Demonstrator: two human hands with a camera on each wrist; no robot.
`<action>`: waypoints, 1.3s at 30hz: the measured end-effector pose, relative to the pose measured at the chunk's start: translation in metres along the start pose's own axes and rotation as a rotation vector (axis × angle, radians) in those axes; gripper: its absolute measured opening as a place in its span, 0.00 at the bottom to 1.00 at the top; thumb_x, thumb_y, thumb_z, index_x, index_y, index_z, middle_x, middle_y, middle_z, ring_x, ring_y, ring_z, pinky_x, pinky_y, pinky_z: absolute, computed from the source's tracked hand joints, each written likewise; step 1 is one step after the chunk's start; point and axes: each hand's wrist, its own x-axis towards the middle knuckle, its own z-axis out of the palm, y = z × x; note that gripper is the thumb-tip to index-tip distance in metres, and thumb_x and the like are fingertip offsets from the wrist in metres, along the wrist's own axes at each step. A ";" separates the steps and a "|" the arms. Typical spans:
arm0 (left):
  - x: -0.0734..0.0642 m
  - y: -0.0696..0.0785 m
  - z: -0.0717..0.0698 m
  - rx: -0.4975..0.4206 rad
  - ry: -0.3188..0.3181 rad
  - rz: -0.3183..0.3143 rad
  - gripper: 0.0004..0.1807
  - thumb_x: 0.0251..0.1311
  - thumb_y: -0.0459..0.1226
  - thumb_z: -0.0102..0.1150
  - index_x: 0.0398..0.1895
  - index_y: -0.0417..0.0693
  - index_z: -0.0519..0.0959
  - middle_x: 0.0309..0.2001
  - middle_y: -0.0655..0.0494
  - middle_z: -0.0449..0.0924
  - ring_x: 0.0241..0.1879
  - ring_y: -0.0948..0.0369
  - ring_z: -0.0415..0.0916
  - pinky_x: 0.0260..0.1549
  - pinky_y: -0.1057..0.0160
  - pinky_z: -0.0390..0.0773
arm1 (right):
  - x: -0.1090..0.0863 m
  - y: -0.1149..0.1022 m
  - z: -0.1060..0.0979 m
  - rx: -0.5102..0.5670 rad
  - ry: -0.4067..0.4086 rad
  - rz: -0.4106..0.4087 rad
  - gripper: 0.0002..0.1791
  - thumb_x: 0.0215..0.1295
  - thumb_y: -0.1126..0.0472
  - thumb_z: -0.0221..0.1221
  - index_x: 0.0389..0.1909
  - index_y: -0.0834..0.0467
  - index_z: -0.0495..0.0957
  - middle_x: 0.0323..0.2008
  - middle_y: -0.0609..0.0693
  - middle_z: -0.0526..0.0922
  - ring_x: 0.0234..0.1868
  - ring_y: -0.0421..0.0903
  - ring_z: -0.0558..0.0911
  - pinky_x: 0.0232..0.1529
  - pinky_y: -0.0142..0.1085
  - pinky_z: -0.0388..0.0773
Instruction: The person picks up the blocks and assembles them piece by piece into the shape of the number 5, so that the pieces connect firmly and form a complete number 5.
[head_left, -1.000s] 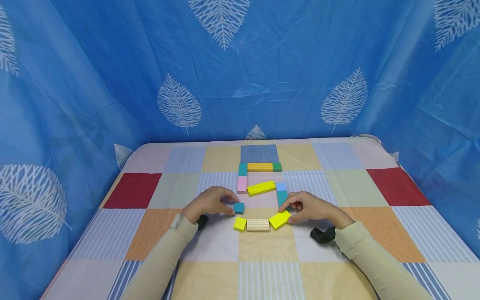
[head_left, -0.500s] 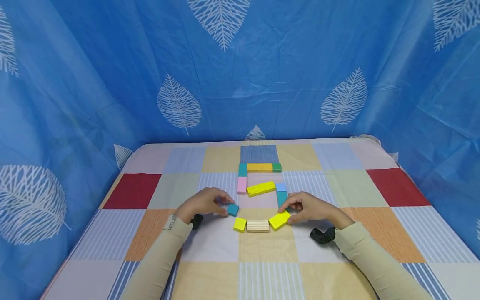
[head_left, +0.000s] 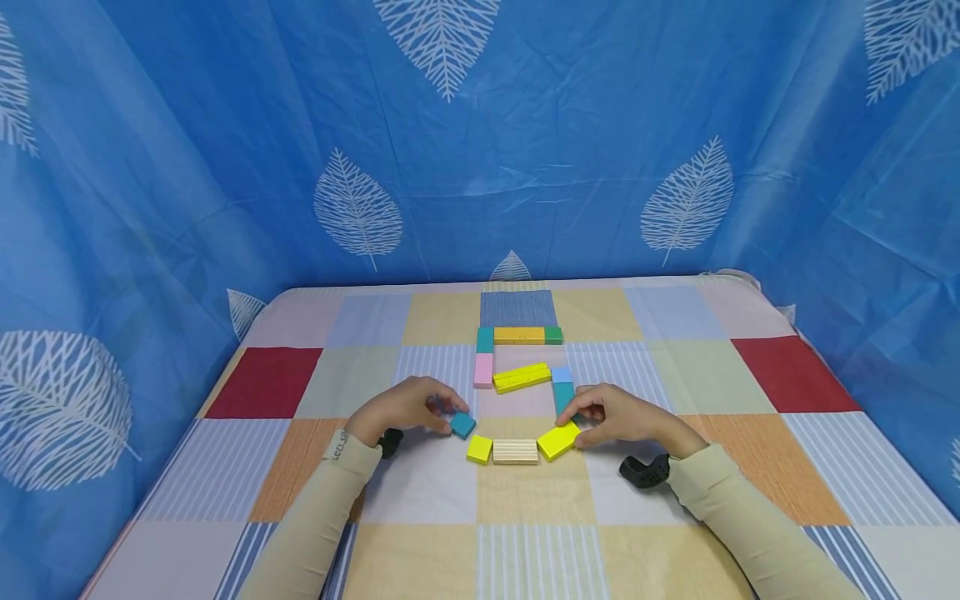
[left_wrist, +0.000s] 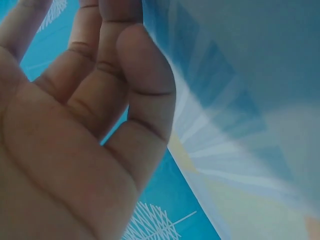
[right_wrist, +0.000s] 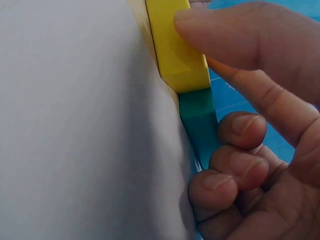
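Observation:
My left hand [head_left: 408, 408] holds a small teal block [head_left: 462, 425] between thumb and fingers, turned at a slant on the cloth. In the left wrist view the thumb [left_wrist: 147, 70] and fingers show, but that block is hidden. My right hand [head_left: 617, 414] pinches a yellow block [head_left: 558, 441] that lies slanted. Up close, the right thumb [right_wrist: 215, 30] presses its side, and a teal block [right_wrist: 200, 120] adjoins its end. Left of the yellow block lies a ribbed pale wooden block [head_left: 515, 452], with a small yellow block [head_left: 479, 450] at its left end.
Farther back, an orange block [head_left: 519, 335] lies between a teal block [head_left: 485, 339] and a green block [head_left: 553, 335]. Below them are a pink block [head_left: 483, 371], a slanted yellow piece [head_left: 522, 377] and a light blue block [head_left: 562, 374]. A patchwork cloth [head_left: 405, 567] covers the table.
My left hand has drawn its teal block left and slightly toward me, turning it from straight to slanted. My right hand and the other blocks have stayed put.

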 end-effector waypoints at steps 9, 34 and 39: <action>-0.001 0.002 -0.001 0.007 -0.038 0.022 0.16 0.61 0.28 0.77 0.52 0.46 0.91 0.41 0.59 0.84 0.41 0.60 0.74 0.42 0.66 0.78 | 0.000 -0.001 0.000 -0.005 0.004 0.011 0.14 0.63 0.71 0.74 0.49 0.68 0.88 0.30 0.51 0.72 0.28 0.42 0.64 0.31 0.35 0.61; -0.003 0.008 0.001 0.010 -0.061 0.035 0.16 0.60 0.26 0.77 0.51 0.44 0.91 0.41 0.59 0.85 0.42 0.60 0.75 0.44 0.66 0.80 | -0.002 -0.002 -0.001 -0.015 0.004 0.008 0.14 0.62 0.71 0.74 0.49 0.68 0.89 0.30 0.51 0.72 0.28 0.41 0.64 0.31 0.34 0.61; -0.003 0.007 0.000 0.010 -0.066 0.020 0.17 0.60 0.26 0.77 0.52 0.46 0.91 0.41 0.59 0.85 0.41 0.60 0.74 0.42 0.67 0.79 | -0.002 -0.002 -0.001 -0.015 0.003 0.007 0.14 0.62 0.71 0.74 0.49 0.67 0.89 0.30 0.51 0.72 0.28 0.41 0.64 0.30 0.35 0.61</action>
